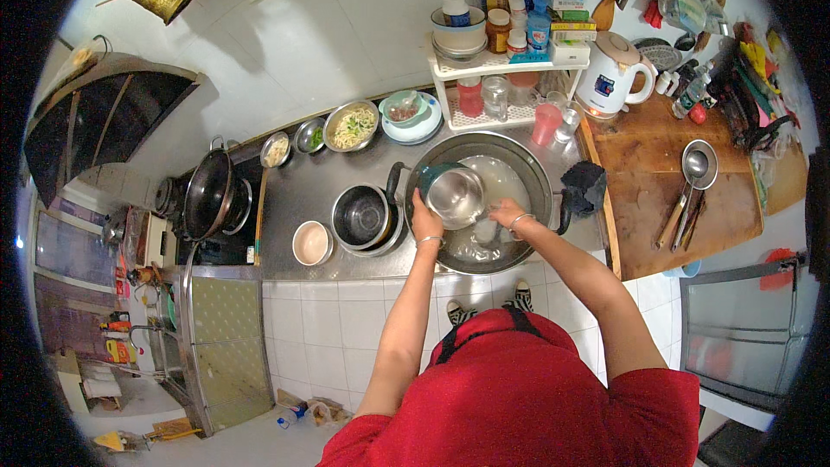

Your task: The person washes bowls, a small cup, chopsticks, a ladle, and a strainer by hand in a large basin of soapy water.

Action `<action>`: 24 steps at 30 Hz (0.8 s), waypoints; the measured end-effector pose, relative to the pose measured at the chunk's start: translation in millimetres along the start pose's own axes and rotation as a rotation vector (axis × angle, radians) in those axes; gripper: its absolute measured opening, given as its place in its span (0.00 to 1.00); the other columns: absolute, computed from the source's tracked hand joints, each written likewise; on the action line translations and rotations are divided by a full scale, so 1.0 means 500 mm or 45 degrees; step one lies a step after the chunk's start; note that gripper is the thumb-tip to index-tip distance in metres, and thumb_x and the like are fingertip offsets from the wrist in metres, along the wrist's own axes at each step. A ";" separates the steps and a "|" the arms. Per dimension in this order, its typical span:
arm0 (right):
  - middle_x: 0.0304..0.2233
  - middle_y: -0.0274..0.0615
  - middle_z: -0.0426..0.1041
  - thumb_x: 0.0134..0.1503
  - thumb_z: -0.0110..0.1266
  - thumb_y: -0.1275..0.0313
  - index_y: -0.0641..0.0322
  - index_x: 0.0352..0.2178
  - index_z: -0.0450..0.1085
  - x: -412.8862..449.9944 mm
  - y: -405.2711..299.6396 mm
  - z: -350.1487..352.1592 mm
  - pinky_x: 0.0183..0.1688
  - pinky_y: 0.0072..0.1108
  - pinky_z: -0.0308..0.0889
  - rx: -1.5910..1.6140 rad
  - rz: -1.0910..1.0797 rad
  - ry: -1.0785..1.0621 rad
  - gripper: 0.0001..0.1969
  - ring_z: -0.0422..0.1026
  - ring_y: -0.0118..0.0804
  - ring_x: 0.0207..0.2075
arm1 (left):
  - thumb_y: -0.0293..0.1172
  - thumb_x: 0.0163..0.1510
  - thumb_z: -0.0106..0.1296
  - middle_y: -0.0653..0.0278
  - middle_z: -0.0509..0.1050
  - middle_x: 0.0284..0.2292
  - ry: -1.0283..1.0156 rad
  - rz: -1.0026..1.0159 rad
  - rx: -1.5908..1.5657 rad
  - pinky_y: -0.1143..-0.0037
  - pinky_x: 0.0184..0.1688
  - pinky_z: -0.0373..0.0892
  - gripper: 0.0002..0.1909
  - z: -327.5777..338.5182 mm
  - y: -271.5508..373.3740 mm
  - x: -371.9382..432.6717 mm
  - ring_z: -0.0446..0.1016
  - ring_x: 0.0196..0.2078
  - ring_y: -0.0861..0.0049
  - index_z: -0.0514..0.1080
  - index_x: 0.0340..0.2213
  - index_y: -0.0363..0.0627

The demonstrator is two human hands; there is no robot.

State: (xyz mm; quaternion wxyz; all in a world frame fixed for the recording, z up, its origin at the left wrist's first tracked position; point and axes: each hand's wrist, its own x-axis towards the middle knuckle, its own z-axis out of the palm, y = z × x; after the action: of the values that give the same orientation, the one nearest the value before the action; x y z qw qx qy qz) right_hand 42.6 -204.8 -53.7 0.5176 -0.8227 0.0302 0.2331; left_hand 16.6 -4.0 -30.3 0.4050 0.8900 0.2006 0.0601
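A large metal pan (541,168) with cloudy liquid (502,175) stands on the steel counter before me. Over its left half, my left hand (427,220) grips a shiny steel bowl (447,191) by the near left side. The bowl is tilted. My right hand (510,215) is above the pan, close to the bowl's right edge, its fingers bent. Whether those fingers hold something is unclear. Below them a blurred whitish patch (484,231) shows in the pan; I cannot tell if it is water or a solid thing.
Left of the pan are a dark pot (363,217) and a small bowl (312,243). Behind stand a bowl of pale shreds with greens (352,126) and a green bowl (403,109). A black cloth (583,188) lies by the right handle. An electric kettle (613,78) stands on the wooden board (639,207).
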 end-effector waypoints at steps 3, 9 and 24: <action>0.35 0.56 0.67 0.42 0.48 0.66 0.64 0.35 0.65 0.046 0.041 -0.015 0.38 0.30 0.62 -0.490 -0.100 -0.061 0.18 0.67 0.52 0.37 | 0.23 0.44 0.40 0.42 0.67 0.37 0.242 0.360 -0.026 0.65 0.41 0.62 0.28 -0.010 -0.022 0.033 0.66 0.38 0.50 0.50 0.50 0.41; 0.36 0.57 0.67 0.42 0.48 0.65 0.63 0.38 0.64 0.053 0.088 0.008 0.41 0.31 0.61 -0.932 -0.227 0.107 0.20 0.67 0.54 0.38 | 0.19 0.42 0.39 0.44 0.68 0.34 0.064 0.323 -0.021 0.67 0.36 0.63 0.27 -0.018 -0.012 0.048 0.68 0.36 0.52 0.58 0.48 0.50; 0.37 0.46 0.62 0.43 0.48 0.76 0.62 0.36 0.61 -0.104 -0.100 0.032 0.46 0.24 0.55 0.198 -0.792 0.596 0.15 0.61 0.43 0.42 | 0.18 0.41 0.38 0.50 0.68 0.36 -0.050 0.392 0.129 0.67 0.37 0.64 0.24 0.009 0.030 0.034 0.68 0.35 0.55 0.64 0.42 0.50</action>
State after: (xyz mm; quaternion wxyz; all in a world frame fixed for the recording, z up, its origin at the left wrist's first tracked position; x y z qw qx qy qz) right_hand 5.0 -177.7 4.1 0.6034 -0.7818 -0.0859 -0.1316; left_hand 38.1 -9.1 -23.1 0.3495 0.9305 0.0568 0.0938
